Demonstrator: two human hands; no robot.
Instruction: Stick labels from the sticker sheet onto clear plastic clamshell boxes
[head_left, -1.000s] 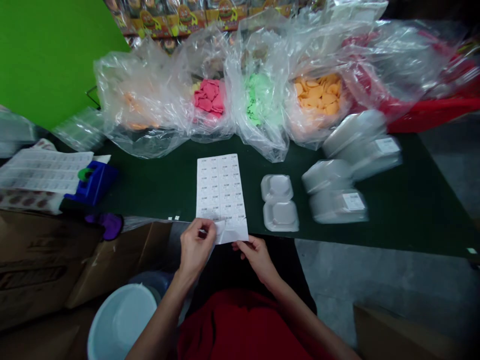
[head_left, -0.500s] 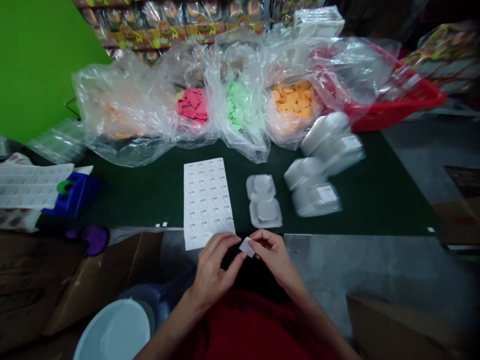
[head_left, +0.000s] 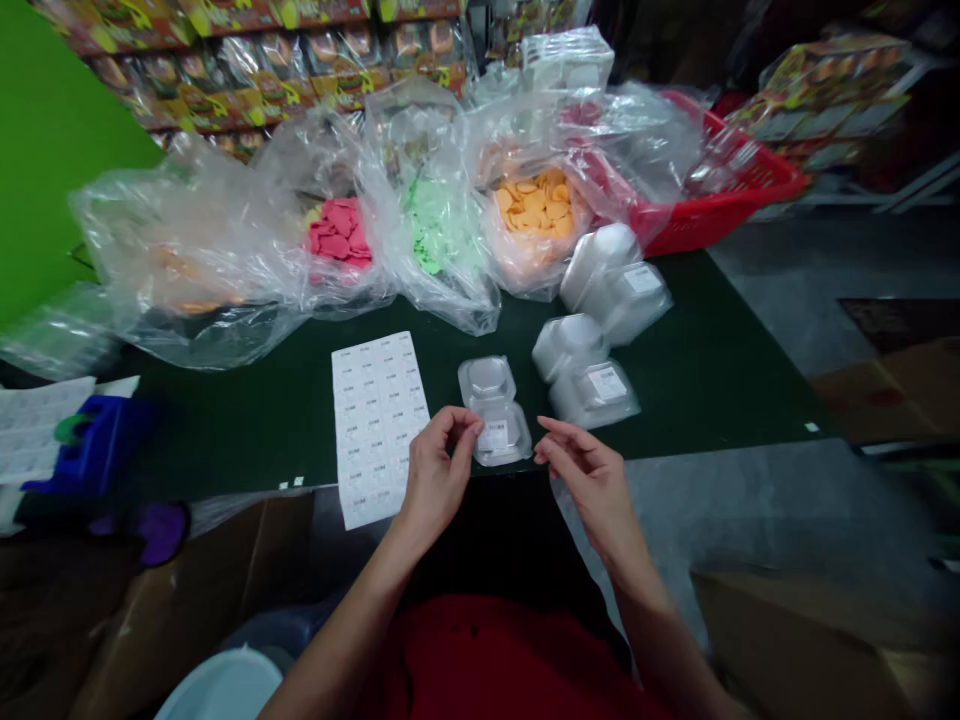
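A small white sticker label (head_left: 495,436) with printed text is pinched at its left edge between the thumb and fingers of my left hand (head_left: 441,460). It lies over the lower half of an opened clear plastic clamshell box (head_left: 487,378) near the table's front edge; whether it is fully pressed down I cannot tell. Just right of that box is my right hand (head_left: 589,475), its fingers apart and holding nothing. A sheet of labels (head_left: 375,415) lies to the left, its bottom overhanging the edge. Stacked clamshell boxes (head_left: 596,390) with a label on top stand to the right.
Plastic bags with pink pieces (head_left: 341,235), green pieces (head_left: 429,225) and orange discs (head_left: 536,205) line the table's back. A red basket (head_left: 720,205) stands back right. At left is a blue tape dispenser (head_left: 94,445). Below sits a pale tub (head_left: 225,685).
The label has gone from between both hands in front of the table to over the clamshell box, now in my left hand alone. My right hand has let go of it. The view has shifted.
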